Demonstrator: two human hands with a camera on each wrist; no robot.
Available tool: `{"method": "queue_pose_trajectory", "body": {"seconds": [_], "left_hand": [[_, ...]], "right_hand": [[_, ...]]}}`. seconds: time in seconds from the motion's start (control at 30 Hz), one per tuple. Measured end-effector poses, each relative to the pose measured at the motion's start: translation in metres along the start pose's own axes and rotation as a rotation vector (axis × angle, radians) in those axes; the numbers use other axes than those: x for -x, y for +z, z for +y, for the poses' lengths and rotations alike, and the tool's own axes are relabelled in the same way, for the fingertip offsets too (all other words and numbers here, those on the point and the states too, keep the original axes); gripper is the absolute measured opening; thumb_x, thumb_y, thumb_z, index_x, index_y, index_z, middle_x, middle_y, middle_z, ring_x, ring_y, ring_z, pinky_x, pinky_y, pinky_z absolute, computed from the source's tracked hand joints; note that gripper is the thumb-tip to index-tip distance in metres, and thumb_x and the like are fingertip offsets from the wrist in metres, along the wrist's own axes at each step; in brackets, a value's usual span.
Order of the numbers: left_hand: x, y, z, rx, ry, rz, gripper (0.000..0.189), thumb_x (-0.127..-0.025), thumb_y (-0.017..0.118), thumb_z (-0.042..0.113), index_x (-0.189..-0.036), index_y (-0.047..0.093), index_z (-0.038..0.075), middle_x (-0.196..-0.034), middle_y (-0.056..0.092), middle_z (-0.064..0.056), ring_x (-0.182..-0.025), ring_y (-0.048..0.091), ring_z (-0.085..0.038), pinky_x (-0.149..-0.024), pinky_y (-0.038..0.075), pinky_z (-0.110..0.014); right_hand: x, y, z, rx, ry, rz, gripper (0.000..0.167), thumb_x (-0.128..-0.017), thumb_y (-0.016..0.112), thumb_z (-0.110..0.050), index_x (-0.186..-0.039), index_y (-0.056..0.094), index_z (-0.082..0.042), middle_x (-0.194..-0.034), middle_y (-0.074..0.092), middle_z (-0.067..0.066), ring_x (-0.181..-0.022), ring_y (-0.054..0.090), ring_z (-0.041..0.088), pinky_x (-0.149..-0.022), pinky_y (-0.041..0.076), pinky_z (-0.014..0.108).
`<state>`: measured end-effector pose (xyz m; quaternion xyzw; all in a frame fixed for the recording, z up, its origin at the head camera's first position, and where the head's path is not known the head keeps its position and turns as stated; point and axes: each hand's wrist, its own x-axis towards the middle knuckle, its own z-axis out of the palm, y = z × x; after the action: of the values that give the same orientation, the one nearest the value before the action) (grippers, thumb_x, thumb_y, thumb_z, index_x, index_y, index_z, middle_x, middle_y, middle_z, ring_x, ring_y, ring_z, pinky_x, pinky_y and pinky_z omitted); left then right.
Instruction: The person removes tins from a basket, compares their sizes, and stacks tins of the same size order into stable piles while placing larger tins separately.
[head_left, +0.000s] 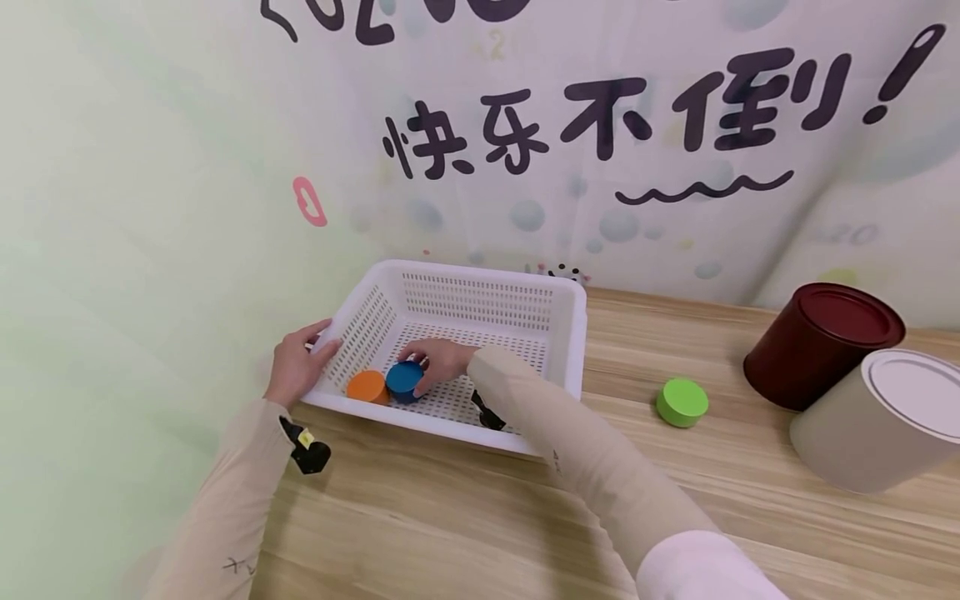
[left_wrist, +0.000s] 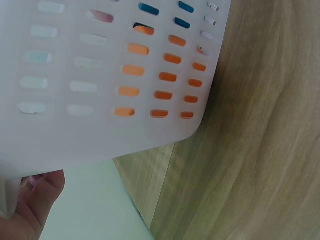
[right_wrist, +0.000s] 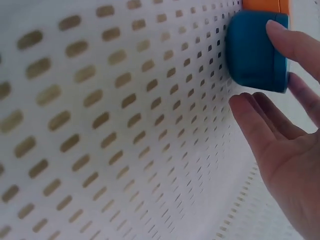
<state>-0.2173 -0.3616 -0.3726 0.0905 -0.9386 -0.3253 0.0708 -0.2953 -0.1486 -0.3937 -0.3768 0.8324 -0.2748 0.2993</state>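
Observation:
A white perforated plastic basket (head_left: 558, 358) stands on the wooden table. My left hand (head_left: 294, 365) grips its left rim; in the left wrist view, part of that hand (left_wrist: 37, 205) shows at the basket's edge. Inside the basket, near its front left corner, a blue round tub (head_left: 403, 383) sits right beside an orange round tub (head_left: 367, 387). My right hand (head_left: 444, 360) reaches in and holds the blue tub at its right side. The right wrist view shows the thumb across the tub (right_wrist: 255, 52) and another finger at its edge, the remaining fingers extended off it.
Right of the basket, a green round tub (head_left: 682, 402) lies on the table (head_left: 390, 508). Farther right stand a dark red can (head_left: 813, 350) and a white can (head_left: 862, 433), close together. A printed cloth (head_left: 487, 208) hangs behind the table.

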Motion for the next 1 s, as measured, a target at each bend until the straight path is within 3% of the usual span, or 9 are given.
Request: {"method": "queue_pose_trajectory", "body": {"seconds": [0.2,0.5,0.77,1.0], "left_hand": [[0.003,-0.002,0.004,0.003,0.028,0.009,0.049,-0.090,0.052,0.023,-0.131,0.041,0.001,-0.098,0.050,-0.020,-0.077,0.049,-0.026,-0.059,0.041,-0.023],[0.004,-0.002,0.006,-0.005,0.028,0.016,0.049,-0.089,0.053,0.023,-0.131,0.041,0.001,-0.099,0.051,-0.021,-0.080,0.049,-0.028,-0.060,0.040,-0.025],[0.004,0.000,0.005,-0.008,0.038,0.018,0.049,-0.090,0.052,0.024,-0.131,0.041,0.001,-0.100,0.051,-0.021,-0.081,0.047,-0.028,-0.060,0.038,-0.025],[0.006,-0.002,0.005,-0.002,0.041,0.007,0.049,-0.090,0.050,0.024,-0.131,0.039,-0.001,-0.100,0.050,-0.022,-0.079,0.048,-0.027,-0.061,0.040,-0.025]], "right_hand": [[0.003,-0.003,-0.001,-0.023,0.025,0.006,0.053,-0.074,0.071,-0.015,-0.120,0.045,-0.014,-0.123,0.045,0.008,-0.107,0.044,0.019,-0.091,0.036,0.029],[0.020,-0.023,-0.010,-0.065,-0.009,0.119,0.053,-0.074,0.071,-0.015,-0.118,0.044,-0.008,-0.120,0.046,0.007,-0.109,0.043,0.018,-0.090,0.037,0.025],[0.057,-0.040,-0.022,-0.162,-0.105,0.152,0.052,-0.074,0.072,-0.016,-0.116,0.043,-0.009,-0.116,0.045,0.005,-0.106,0.043,0.019,-0.085,0.041,0.025],[0.103,-0.047,-0.018,-0.184,-0.121,0.155,0.052,-0.073,0.073,-0.021,-0.116,0.043,-0.012,-0.116,0.045,0.002,-0.108,0.043,0.018,-0.083,0.042,0.027]]}}
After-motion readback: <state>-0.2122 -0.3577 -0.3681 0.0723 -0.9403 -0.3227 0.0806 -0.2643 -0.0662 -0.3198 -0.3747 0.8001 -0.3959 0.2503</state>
